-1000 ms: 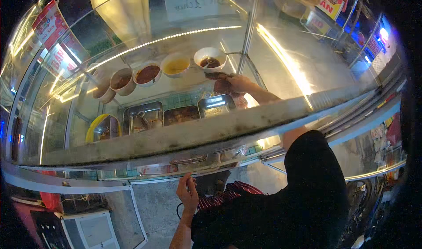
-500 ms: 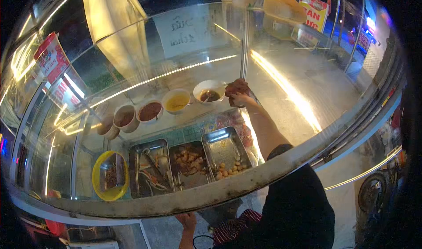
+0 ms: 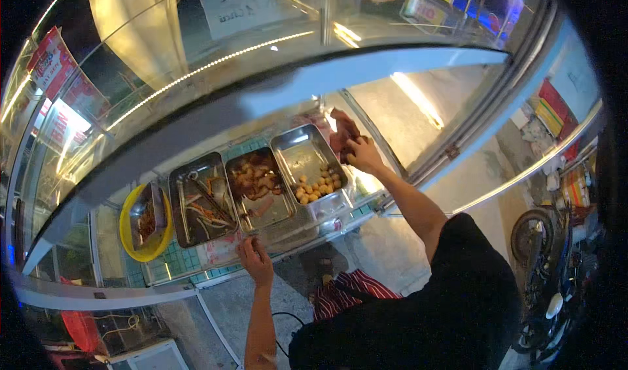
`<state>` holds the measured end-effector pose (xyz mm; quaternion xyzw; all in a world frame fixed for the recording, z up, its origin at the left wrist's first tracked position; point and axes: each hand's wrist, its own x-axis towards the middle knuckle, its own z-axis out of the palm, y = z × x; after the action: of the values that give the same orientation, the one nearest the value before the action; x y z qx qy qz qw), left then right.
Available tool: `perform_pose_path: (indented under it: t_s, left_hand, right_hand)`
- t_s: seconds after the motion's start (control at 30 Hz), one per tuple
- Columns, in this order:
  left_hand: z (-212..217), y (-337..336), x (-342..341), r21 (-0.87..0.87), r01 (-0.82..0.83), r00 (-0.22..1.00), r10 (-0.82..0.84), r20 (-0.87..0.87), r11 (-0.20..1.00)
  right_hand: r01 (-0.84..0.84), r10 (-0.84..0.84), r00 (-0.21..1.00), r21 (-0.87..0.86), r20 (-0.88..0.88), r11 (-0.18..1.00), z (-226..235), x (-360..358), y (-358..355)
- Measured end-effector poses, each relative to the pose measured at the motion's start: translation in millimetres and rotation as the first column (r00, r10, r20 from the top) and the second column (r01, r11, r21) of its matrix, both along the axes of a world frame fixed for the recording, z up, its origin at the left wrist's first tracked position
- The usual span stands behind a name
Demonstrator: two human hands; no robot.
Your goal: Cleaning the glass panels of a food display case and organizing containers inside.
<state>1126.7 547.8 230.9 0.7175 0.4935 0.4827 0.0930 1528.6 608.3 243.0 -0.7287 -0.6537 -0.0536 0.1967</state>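
My right hand [image 3: 364, 155] is closed on a reddish-brown cloth [image 3: 344, 132], right of the steel tray of small round balls [image 3: 318, 185]. My left hand [image 3: 256, 260] rests at the counter's front edge, below the middle tray, its fingers apart and holding nothing. The middle steel tray [image 3: 263, 221] holds brown, glossy pieces of food. In the left steel tray [image 3: 186, 231] lie tongs and pale and orange strips. A yellow basin [image 3: 134, 250] with a metal container of brown bits inside stands at the far left.
Glass panels and a curved frame bar [image 3: 216, 125] cross above the trays. A sliding-track edge [image 3: 451, 151] runs along the right. A motorbike [image 3: 533, 239] stands at far right. A striped red cloth [image 3: 353, 286] hangs at my waist.
My right hand has drawn the cloth nearer, from beside the white bowl to beside the right tray. My left hand has come up to the counter edge. The view has shifted; the bowls are hidden.
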Motion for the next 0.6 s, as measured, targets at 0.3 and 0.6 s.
perform_pose_path:
  t_s: [0.3,0.6]
  left_hand:
    - [-3,0,-3,0.125,0.038,0.999,-0.034,-0.027,0.991]
    - [-16,0,-15,0.096,0.044,0.997,-0.038,-0.062,0.994]
  right_hand:
    - [-0.080,-0.164,0.938,-0.650,-0.306,0.756,48,-8,-262]
    - [0.429,-0.270,0.764,0.148,-0.587,0.891,130,-44,-173]
